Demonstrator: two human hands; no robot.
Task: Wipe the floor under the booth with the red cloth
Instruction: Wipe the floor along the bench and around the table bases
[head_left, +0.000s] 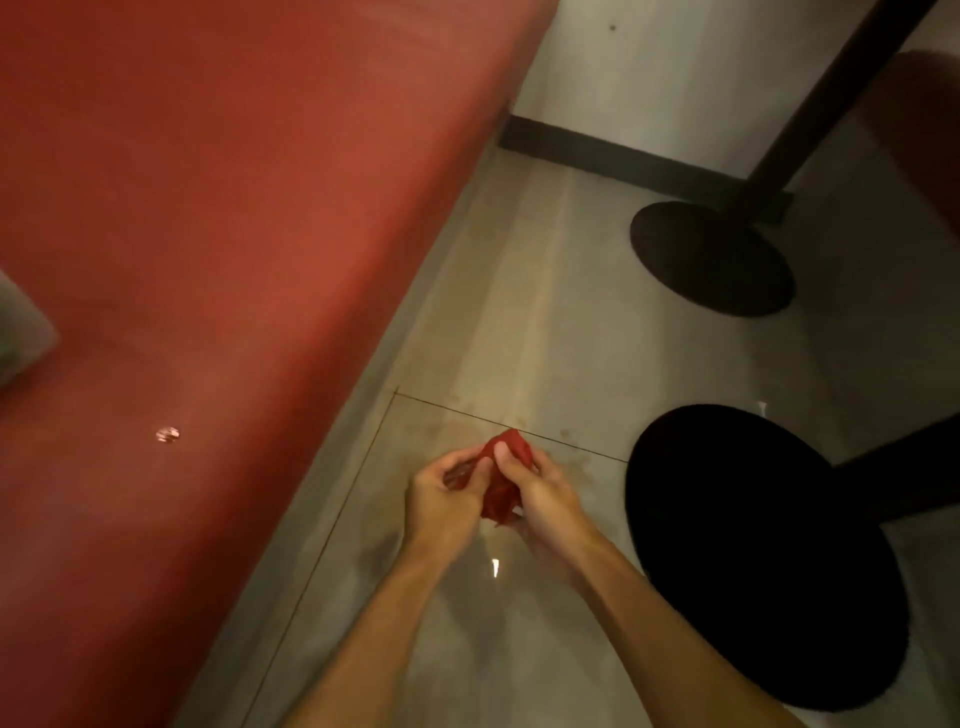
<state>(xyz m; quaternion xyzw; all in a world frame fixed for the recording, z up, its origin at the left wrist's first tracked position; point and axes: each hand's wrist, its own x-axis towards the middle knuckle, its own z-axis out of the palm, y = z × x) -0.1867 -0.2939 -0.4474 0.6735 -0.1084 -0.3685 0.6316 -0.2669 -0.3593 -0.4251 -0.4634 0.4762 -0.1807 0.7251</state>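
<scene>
Both hands are out in front over the floor (519, 322), bunched together around the red cloth (501, 480). The left hand (447, 496) has its fingers curled in on the cloth's left side, and the right hand (543, 493) pinches the top of it with thumb over fingers — so both are closed on it, held up in the air rather than pressed to the tiles as far as I can tell. The cloth is scrunched into a small wad, and most of it is buried between the palms, so its real shape is anyone's guess.

To the left runs the red booth (208, 234) seat, cut off by the top and left edges of the frame. The gap under it isn't visible at all from this angle; you only see where its edge meets the floor. There's a small shiny speck (167, 434) on the seat — too blurry to say what it is. A grey thing (21, 332) pokes in at the left edge, mostly out of frame.

On the right sit two round black table bases (763, 556), the near one partly cut off by the frame edge, the far one with its post running up and out of shot. The whole picture is soft and dim, with some glare on the tiles near the wrists.
</scene>
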